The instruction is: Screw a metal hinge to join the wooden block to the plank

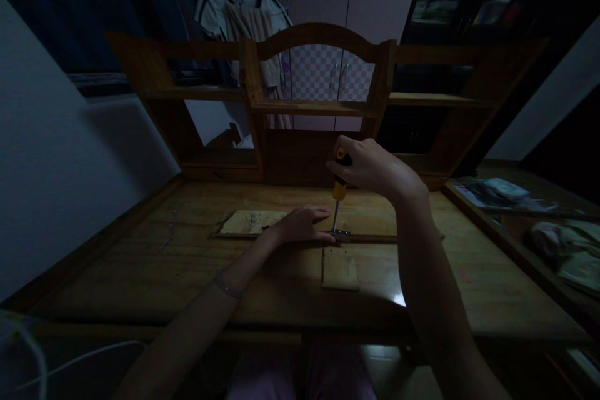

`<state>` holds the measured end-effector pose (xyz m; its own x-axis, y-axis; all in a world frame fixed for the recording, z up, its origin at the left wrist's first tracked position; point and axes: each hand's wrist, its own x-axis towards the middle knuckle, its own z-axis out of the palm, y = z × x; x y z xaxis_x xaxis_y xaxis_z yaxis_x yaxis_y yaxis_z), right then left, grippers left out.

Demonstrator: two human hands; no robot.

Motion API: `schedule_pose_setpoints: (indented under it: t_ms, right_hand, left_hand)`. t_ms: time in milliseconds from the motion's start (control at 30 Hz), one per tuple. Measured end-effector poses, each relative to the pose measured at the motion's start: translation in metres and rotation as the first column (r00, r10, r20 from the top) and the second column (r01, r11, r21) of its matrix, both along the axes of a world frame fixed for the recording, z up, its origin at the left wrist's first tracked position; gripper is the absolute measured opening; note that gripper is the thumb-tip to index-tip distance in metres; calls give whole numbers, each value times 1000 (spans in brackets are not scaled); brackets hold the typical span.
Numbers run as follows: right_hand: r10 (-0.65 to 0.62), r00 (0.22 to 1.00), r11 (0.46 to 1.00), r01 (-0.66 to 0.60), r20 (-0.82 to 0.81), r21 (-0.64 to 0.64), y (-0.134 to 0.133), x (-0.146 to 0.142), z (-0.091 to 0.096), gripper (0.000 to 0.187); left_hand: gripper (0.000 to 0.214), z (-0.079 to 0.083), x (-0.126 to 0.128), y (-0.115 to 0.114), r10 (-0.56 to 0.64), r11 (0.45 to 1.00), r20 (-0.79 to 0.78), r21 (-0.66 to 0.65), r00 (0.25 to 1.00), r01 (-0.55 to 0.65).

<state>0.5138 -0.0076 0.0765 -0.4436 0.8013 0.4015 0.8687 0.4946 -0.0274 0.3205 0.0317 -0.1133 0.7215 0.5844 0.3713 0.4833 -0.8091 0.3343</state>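
My right hand is wrapped round the yellow and black handle of a screwdriver. The screwdriver stands nearly upright, its tip down at a small metal hinge on the edge of a long wooden board. My left hand lies on that board just left of the hinge, fingers stretched out and thumb close to the metal. Nearer to me, a small square wooden piece with dark holes along its top edge lies on the desk. Any screw under the tip is too small to make out.
Several small screws lie at the left of the wooden desk. A shelf unit rises along the back edge. Papers and cloth lie on a lower surface to the right. A white cable hangs at lower left.
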Motion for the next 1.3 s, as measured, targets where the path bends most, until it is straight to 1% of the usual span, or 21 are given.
schedule_pose_setpoints:
  t_ms: [67, 100, 200, 267, 400, 567, 733, 967, 1067, 1167, 1300]
  right_hand:
    - [-36, 999, 999, 35, 16, 17, 0, -2, -1, 34]
    - [-23, 1000, 1000, 23, 6, 2, 0, -2, -1, 36]
    - [66, 996, 996, -70, -57, -63, 0, -1, -1, 35]
    - [95, 993, 992, -100, -75, -72, 1, 1, 0, 33]
    - [55, 998, 998, -57, -38, -36, 2, 1, -1, 34]
    - [27, 999, 999, -28, -29, -37, 0, -2, 0, 32]
    - [46, 998, 999, -47, -49, -18, 0, -1, -1, 33]
    - [89, 993, 994, -94, -74, -64, -3, 2, 2, 26]
    - [114, 990, 992, -118, -78, -52, -5, 1, 3, 25]
    - [110, 990, 993, -113, -86, -33, -8, 0, 4, 25]
    - [117, 988, 993, -118, -104, 0, -13, 3, 9, 29]
  left_hand:
    - [77, -1, 0, 0, 9, 1000, 2, -12, 1000, -9]
    - [79, -2, -1, 1, 8, 1000, 6, -14, 1000, -8]
    - [80, -4, -1, 1, -12, 1000, 21, 1, 1000, 12]
    - [79, -5, -2, 0, -9, 1000, 18, 16, 1000, 9]
    - [77, -3, -2, -5, 14, 999, -38, 32, 999, -13]
    - [77, -1, 0, -7, 26, 998, -86, 55, 996, -22]
    - [77, -2, 0, -7, 34, 994, -115, 106, 993, -22]
    - [78, 1, 0, -12, 45, 993, -135, 113, 990, -30]
    - [78, 2, 0, -11, 40, 993, -127, 115, 991, -25]
    - [80, 0, -2, -9, 26, 994, -113, 113, 993, -13]
    - [78, -4, -3, -6, 21, 994, -98, 108, 995, -11]
